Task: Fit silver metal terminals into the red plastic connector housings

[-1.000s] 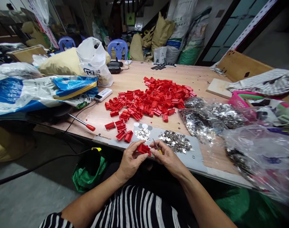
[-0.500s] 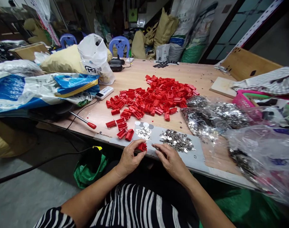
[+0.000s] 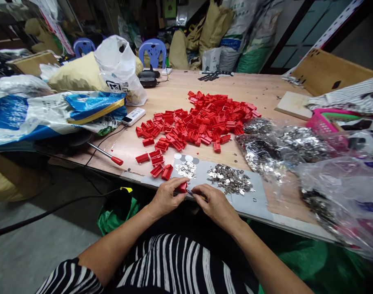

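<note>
Far left on the surface (image 3: 161, 102): blue and white bags (image 3: 51, 116), then a red-handled screwdriver (image 3: 106, 154) lying flat. Next, a few loose red pieces (image 3: 157, 163) near the front edge, with a big red pile (image 3: 204, 120) behind.

At the front edge, left hand (image 3: 166, 200) with grip clamped on one small red piece (image 3: 183, 187), held just above the lap. Touching it from the right, a thin metal tool (image 3: 192, 193) pinched shut in the right hand (image 3: 215, 206).

Just behind the hands, two little heaps of shiny metal bits (image 3: 231, 183) on a grey sheet (image 3: 253, 200). Farther right, clear bags of metal parts (image 3: 281, 147).

Could slip: tool tip so close to the left fingers, might poke them if pushed too hard. Could drop: red piece sits off the edge, so a loose hold might send it down to the floor. Tiny metal bit inside, if any, too small to see.
</note>
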The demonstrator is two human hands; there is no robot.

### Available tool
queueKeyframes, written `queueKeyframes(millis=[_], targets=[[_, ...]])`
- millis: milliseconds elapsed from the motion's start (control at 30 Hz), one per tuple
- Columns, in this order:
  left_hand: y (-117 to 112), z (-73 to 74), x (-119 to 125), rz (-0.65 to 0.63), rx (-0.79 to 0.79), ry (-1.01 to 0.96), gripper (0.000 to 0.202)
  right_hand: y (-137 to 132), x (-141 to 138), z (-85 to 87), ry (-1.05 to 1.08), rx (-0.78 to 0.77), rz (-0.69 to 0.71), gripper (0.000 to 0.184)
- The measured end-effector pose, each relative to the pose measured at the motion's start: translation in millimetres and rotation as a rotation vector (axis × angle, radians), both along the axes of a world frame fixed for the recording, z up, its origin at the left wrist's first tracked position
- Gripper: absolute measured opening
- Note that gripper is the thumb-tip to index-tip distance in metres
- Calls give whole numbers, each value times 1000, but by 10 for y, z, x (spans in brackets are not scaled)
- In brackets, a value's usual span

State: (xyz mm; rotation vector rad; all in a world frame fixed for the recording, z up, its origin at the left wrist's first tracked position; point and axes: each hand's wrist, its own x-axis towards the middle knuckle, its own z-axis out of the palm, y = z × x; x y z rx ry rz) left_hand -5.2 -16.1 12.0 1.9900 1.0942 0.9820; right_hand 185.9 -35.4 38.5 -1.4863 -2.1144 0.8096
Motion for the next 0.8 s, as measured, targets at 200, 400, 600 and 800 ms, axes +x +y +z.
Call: queueKeyframes(millis=[200,400,600,800], targets=[[18,-9,-19,-13,-14,-6,45,24,27,-13,11,-27,24,16],[35,-19,-34,-25,-26,-10,45,39,42,-15,41,-35,23,16],[57,-31,-54,-49,-11,-5,43,23,21,-53,-4,-30,-1,17],[58,-71,-45,-32,-1,-15,40,9,-114,-28,-107,-21,-29,17]])
